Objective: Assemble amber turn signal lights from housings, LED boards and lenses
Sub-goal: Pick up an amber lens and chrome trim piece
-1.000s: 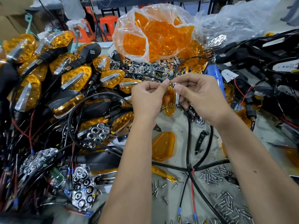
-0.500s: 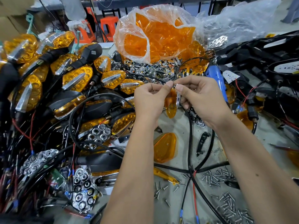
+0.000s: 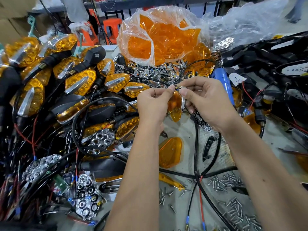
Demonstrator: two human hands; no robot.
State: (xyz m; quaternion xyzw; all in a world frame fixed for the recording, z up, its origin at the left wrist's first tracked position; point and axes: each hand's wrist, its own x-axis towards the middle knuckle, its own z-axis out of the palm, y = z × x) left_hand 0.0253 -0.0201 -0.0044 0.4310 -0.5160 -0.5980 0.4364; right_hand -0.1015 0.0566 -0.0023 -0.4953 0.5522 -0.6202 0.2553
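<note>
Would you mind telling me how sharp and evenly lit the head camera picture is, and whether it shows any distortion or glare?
Head view: even, soft light with faint shadows; both hands, the left hand and right hand, are sharp; wide-angle bending and blur toward the edges, notably the left-hand pile of finished lights; glare on the clear bag of lenses and chrome reflectors.

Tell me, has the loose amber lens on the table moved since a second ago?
No. The amber lens lies left of the black clip, same gap as before.
</note>
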